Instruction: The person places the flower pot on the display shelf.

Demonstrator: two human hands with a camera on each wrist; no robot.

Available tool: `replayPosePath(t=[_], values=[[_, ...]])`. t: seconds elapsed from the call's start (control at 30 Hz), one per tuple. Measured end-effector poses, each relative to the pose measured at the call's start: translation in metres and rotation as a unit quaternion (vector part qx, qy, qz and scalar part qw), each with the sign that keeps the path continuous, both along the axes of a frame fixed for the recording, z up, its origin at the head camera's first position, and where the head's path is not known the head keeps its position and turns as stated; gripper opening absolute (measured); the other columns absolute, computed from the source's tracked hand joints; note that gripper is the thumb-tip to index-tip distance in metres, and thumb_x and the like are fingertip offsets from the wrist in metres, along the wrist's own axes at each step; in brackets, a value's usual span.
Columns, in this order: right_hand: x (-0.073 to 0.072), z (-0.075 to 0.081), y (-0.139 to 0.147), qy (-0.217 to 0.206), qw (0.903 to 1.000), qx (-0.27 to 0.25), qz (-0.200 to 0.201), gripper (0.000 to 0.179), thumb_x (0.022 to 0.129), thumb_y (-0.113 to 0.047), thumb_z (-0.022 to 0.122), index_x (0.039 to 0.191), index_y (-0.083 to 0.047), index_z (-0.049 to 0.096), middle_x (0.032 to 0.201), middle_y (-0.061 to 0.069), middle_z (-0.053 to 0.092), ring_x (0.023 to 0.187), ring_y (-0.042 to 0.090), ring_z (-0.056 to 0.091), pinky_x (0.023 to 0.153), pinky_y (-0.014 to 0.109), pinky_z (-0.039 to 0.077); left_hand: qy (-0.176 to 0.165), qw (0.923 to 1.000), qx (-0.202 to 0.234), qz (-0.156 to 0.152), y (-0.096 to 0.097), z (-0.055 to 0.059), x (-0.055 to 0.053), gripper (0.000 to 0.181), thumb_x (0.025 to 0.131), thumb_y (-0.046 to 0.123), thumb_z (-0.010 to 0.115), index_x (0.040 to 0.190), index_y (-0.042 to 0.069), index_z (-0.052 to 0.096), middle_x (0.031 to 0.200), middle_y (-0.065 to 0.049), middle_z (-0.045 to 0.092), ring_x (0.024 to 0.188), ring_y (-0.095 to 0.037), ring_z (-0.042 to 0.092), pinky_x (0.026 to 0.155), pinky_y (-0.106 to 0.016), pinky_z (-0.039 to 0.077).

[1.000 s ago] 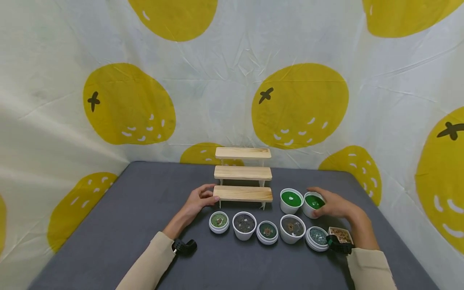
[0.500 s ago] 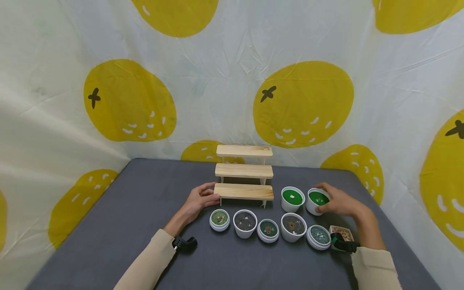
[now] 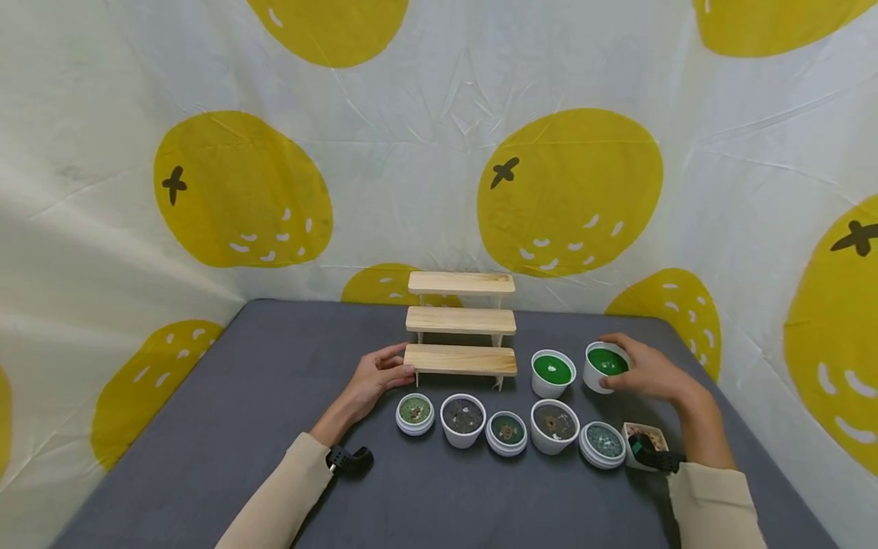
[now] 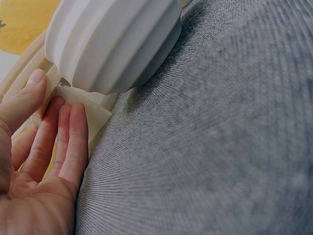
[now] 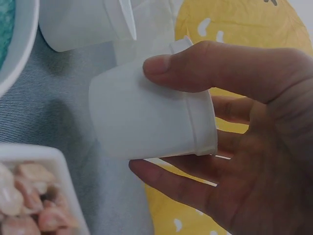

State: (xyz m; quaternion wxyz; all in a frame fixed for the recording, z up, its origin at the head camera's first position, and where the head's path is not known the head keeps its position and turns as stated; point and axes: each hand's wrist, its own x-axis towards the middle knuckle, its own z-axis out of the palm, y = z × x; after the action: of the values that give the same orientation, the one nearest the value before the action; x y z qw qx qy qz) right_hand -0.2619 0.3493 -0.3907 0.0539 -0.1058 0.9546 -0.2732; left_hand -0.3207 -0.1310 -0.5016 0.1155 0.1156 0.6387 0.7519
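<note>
My right hand (image 3: 643, 370) grips a white flowerpot-shaped cup (image 3: 604, 369) with a green filling, thumb on the near side and fingers around the far side. In the right wrist view this cup (image 5: 146, 112) is tilted, its base off to the left. A matching green-filled cup (image 3: 552, 374) stands just left of it. My left hand (image 3: 373, 377) holds the left end of the lowest step of a three-tier wooden stand (image 3: 459, 359). The left wrist view has its fingers (image 4: 77, 127) against the pale end support, below a ribbed white pot (image 4: 115, 44).
In front of the stand runs a row of small white pots: a light green one (image 3: 414, 412), a grey one (image 3: 463, 419), a dark green one (image 3: 507, 432), another grey one (image 3: 555, 425) and a teal one (image 3: 604, 444). A square pot of pinkish stones (image 5: 34, 196) sits by the right wrist.
My right hand has carried the green-filled cup to the right and away from me, widening its gap from the matching cup. My left hand has stayed at the stand's end.
</note>
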Motion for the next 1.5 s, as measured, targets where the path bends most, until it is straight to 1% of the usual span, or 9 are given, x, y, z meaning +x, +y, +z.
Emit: replayPosePath(t=[0.13, 0.3, 0.43, 0.53, 0.6, 0.83, 1.07, 1.23, 1.5], values=[[0.000, 0.005, -0.002, 0.025, 0.9997, 0.001, -0.006, 0.084, 0.084, -0.029, 0.083, 0.151, 0.001, 0.041, 0.118, 0.022, 0.065, 0.091, 0.024, 0.059, 0.072, 0.033, 0.048, -0.004, 1.0000, 0.007, 0.000, -0.001, -0.001, -0.001, 0.068, 0.095, 0.001, 0.073, 0.156, 0.000, 0.042, 0.105, -0.006, 0.072, 0.097, -0.015, 0.074, 0.092, -0.033, 0.063], [0.000, 0.009, -0.005, 0.055, 0.9983, 0.014, -0.010, 0.085, 0.086, -0.030, 0.082, 0.152, 0.003, 0.042, 0.128, 0.028, 0.062, 0.097, 0.029, 0.060, 0.075, 0.034, 0.048, -0.005, 0.9999, 0.010, -0.003, -0.001, -0.001, -0.001, 0.069, 0.095, 0.000, 0.072, 0.156, 0.000, 0.042, 0.105, -0.006, 0.072, 0.097, -0.015, 0.074, 0.092, -0.033, 0.062], [0.001, 0.011, -0.008, 0.057, 0.9981, 0.002, -0.025, 0.093, 0.088, -0.034, 0.081, 0.157, 0.005, 0.032, 0.140, 0.033, 0.054, 0.107, 0.039, 0.059, 0.086, 0.049, 0.053, -0.007, 0.9999, 0.009, -0.002, -0.001, 0.000, -0.001, 0.070, 0.094, -0.001, 0.072, 0.156, 0.001, 0.041, 0.107, -0.007, 0.072, 0.098, -0.015, 0.074, 0.093, -0.033, 0.062], [0.003, 0.013, -0.011, 0.055, 0.9976, -0.018, -0.037, 0.097, 0.090, -0.037, 0.079, 0.157, 0.006, 0.025, 0.145, 0.034, 0.047, 0.114, 0.045, 0.055, 0.093, 0.059, 0.051, -0.010, 0.9999, 0.005, -0.001, -0.001, 0.000, -0.001, 0.071, 0.093, 0.000, 0.074, 0.157, 0.001, 0.041, 0.107, -0.007, 0.072, 0.098, -0.015, 0.074, 0.093, -0.033, 0.062], [0.004, 0.015, -0.014, 0.058, 0.9972, -0.024, -0.041, 0.096, 0.090, -0.039, 0.079, 0.156, 0.006, 0.026, 0.144, 0.033, 0.048, 0.115, 0.045, 0.055, 0.093, 0.057, 0.051, -0.011, 0.9999, 0.003, 0.000, -0.001, 0.001, -0.001, 0.072, 0.093, 0.000, 0.074, 0.156, 0.002, 0.042, 0.107, -0.007, 0.072, 0.098, -0.015, 0.074, 0.093, -0.033, 0.062], [0.002, 0.022, -0.032, 0.105, 0.9940, -0.014, -0.027, 0.087, 0.089, -0.039, 0.080, 0.151, 0.005, 0.038, 0.129, 0.027, 0.061, 0.102, 0.034, 0.060, 0.079, 0.037, 0.050, -0.013, 0.9999, 0.008, 0.004, 0.000, 0.001, -0.002, 0.070, 0.092, -0.002, 0.075, 0.154, 0.003, 0.045, 0.106, -0.007, 0.072, 0.097, -0.015, 0.074, 0.092, -0.033, 0.062], [-0.007, 0.028, -0.061, 0.113, 0.9917, -0.058, -0.020, 0.087, 0.090, -0.038, 0.081, 0.156, -0.002, 0.038, 0.124, 0.023, 0.064, 0.095, 0.029, 0.061, 0.071, 0.031, 0.052, -0.008, 1.0000, 0.006, 0.002, -0.002, 0.000, -0.001, 0.070, 0.093, 0.000, 0.074, 0.156, 0.001, 0.043, 0.106, -0.007, 0.071, 0.097, -0.015, 0.074, 0.092, -0.033, 0.063], [-0.019, 0.038, -0.080, 0.112, 0.9880, -0.105, -0.014, 0.089, 0.090, -0.036, 0.081, 0.159, -0.006, 0.034, 0.135, 0.021, 0.059, 0.100, 0.031, 0.062, 0.077, 0.030, 0.055, -0.008, 0.9999, 0.010, 0.005, -0.003, -0.002, -0.002, 0.069, 0.093, 0.000, 0.074, 0.155, 0.001, 0.044, 0.107, -0.008, 0.071, 0.096, -0.015, 0.074, 0.091, -0.033, 0.063], [-0.041, 0.059, -0.103, 0.150, 0.9820, -0.114, -0.019, 0.084, 0.088, -0.038, 0.083, 0.155, -0.008, 0.043, 0.141, 0.019, 0.058, 0.108, 0.031, 0.058, 0.076, 0.032, 0.050, -0.007, 0.9999, 0.009, 0.001, -0.001, 0.000, -0.001, 0.070, 0.094, 0.001, 0.074, 0.156, 0.000, 0.042, 0.106, -0.006, 0.072, 0.095, -0.015, 0.075, 0.090, -0.033, 0.063]])
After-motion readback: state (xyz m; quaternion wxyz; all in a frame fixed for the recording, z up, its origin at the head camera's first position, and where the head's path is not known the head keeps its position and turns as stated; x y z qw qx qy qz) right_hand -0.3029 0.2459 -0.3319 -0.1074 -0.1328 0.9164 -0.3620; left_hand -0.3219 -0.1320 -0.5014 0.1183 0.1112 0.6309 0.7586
